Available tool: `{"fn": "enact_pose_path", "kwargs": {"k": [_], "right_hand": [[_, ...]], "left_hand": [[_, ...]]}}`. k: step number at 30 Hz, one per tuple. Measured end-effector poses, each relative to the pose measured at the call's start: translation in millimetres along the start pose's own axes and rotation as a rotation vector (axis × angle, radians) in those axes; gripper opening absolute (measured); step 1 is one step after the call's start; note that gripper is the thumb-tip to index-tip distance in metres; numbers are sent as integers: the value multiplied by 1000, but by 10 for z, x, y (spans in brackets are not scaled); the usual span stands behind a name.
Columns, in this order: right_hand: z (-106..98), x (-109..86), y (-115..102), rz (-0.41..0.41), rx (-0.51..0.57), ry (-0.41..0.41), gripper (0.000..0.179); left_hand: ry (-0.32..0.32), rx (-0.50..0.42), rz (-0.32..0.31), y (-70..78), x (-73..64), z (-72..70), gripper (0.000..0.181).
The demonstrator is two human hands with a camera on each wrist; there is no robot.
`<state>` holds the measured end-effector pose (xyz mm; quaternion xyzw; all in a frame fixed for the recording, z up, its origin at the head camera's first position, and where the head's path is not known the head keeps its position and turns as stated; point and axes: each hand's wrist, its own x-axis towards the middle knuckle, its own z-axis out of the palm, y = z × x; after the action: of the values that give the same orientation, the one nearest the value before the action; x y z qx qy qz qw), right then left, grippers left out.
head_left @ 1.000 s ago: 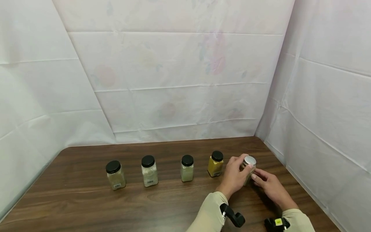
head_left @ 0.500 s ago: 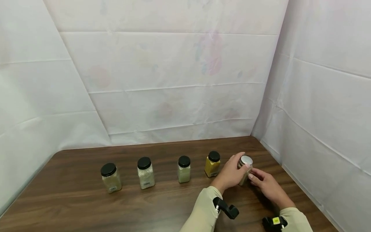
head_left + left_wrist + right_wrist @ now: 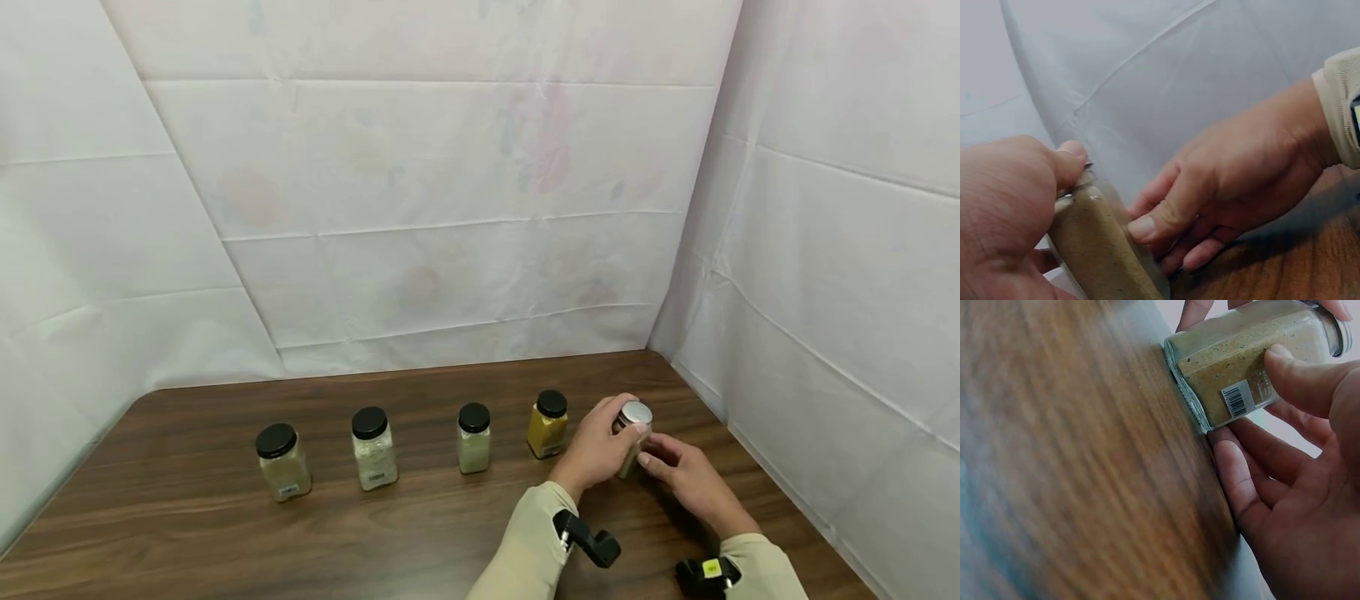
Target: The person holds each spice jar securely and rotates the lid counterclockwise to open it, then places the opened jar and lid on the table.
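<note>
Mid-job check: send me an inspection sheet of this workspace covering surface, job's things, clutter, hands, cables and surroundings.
Surface: brown wood-grain table.
Job's things: silver-lidded jar, barcode label on its side, tan contents with dark specks.
Clutter: nothing seen beyond four black-lidded jars standing apart to its left: yellow jar, third jar, second jar, far-left jar.
Hands: left hand grips the silver-lidded jar near its lid; right hand holds its side, thumb on the glass.
Cables: nothing seen.
Surroundings: creased white sheeting behind and at both sides.
</note>
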<state>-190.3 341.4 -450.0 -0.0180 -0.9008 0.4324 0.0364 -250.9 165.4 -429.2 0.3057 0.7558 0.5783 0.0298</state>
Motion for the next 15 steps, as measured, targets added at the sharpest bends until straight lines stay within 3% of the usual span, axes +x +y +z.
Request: {"fn": "enact_pose_path", "kwargs": {"k": [15], "right_hand": [[-15,-5,-17,-41,-30,23,46]], "left_hand": [[147,20,19,14,-50,175,30]]}}
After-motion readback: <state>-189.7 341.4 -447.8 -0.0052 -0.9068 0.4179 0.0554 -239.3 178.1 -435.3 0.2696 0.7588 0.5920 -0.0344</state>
